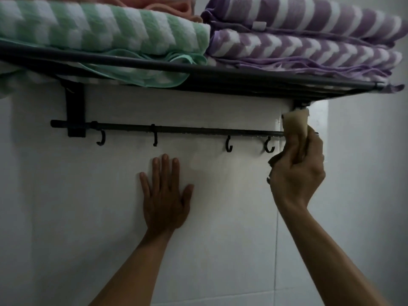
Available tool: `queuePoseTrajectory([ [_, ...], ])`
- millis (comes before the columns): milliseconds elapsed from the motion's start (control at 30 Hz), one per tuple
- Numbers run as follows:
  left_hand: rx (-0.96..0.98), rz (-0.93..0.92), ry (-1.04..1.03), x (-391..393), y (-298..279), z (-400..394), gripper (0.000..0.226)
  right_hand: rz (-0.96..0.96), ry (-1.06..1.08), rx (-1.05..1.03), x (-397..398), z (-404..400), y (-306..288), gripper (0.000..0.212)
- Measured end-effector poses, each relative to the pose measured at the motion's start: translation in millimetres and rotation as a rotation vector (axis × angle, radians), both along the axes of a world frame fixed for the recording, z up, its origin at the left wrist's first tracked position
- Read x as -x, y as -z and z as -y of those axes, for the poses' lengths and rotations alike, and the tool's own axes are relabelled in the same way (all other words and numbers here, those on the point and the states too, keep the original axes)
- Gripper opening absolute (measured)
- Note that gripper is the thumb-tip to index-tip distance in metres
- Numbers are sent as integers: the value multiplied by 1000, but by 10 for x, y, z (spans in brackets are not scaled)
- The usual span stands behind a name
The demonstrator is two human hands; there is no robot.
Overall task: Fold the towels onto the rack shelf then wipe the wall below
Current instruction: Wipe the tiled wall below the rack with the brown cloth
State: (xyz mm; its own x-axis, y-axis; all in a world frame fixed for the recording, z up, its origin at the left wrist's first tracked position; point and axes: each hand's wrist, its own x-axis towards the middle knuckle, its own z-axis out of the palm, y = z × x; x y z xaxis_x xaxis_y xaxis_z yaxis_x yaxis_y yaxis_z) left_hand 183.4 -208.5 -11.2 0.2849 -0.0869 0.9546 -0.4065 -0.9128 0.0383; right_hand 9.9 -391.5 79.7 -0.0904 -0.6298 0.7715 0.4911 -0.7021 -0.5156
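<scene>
Right hand (297, 171) gripped a tan cloth (295, 124), pressing it to the white tiled wall (220, 239) just under the black rack shelf (220, 72), over the hook rail's (187, 129) right end. Left hand (164, 199) lay flat, fingers straight, below the hooks (229, 146). Folded green towel (99, 29), purple towels (309, 45) and an orange towel (159, 3) sat on the shelf.

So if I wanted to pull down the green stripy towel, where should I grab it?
Grab the loose corner of the green towel that droops below the shelf's front bar, reaching up from underneath. It is the only part hanging free; the rest lies folded flat on the rack. Pull gently, I think, because an orange towel seems to rest on top and might slide off too.
</scene>
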Motion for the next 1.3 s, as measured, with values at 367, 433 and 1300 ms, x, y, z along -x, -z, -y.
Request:
queuePoseTrajectory([
  [367,19,58,-33,-9,14,19,77,-645,260,243,-123,655,-743,35],
  [433,25,74,-30,-16,14,23,77,-695,248,252,-78,713,-842,35],
  [1300,15,-27,-4,8,-1,37,78,-967,214,558,-293,-11,-1184,38],
])
